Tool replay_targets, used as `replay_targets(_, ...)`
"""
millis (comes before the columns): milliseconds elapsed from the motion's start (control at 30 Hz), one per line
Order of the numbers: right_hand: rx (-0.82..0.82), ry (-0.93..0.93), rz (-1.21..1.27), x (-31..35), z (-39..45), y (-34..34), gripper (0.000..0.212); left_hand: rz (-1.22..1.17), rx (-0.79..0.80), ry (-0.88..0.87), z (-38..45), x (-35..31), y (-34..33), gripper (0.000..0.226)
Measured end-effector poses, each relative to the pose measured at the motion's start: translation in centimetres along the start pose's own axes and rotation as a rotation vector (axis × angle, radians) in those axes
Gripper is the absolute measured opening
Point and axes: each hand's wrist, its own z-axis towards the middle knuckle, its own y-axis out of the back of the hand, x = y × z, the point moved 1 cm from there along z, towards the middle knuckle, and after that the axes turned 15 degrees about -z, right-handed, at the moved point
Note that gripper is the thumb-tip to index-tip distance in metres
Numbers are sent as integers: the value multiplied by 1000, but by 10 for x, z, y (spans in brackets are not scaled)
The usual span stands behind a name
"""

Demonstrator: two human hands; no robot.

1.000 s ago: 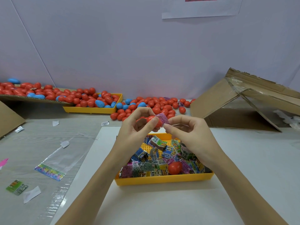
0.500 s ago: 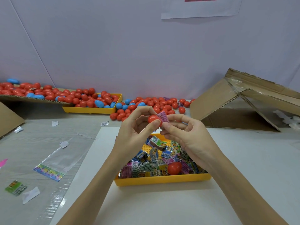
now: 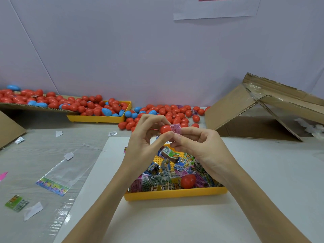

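Observation:
My left hand (image 3: 145, 137) pinches a red plastic egg half (image 3: 165, 129) between thumb and fingers, above the near yellow tray (image 3: 175, 194). My right hand (image 3: 198, 146) pinches a small pink wrapped packet (image 3: 176, 128) and holds its end against the egg half's open side. The tray under both hands holds several colourful wrapped packets (image 3: 164, 176) and one red egg piece (image 3: 188, 181).
A second yellow tray (image 3: 98, 118) at the back left and the table behind it carry several red eggs (image 3: 168, 111) and blue eggs (image 3: 107, 112). An opened cardboard box (image 3: 259, 109) lies at the right. Plastic film (image 3: 57, 174) and paper scraps lie at the left.
Both hands have risen slightly and drawn closer together. The pink packet now sits against the opening of the red egg half.

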Motion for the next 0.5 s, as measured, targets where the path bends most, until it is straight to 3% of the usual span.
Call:
replay_targets(133, 23, -9, 29, 0, -1, -1, 25, -15, -15, -1, -2, 1, -2, 23)
replay_targets(333, -18, -44, 125, 0, 1, -2, 37, 57, 21, -80, -2, 1, -2, 32)
replay_targets(500, 65, -121, 215, -3, 2, -2, 17, 176, 124, -123, 0, 0, 5, 45)
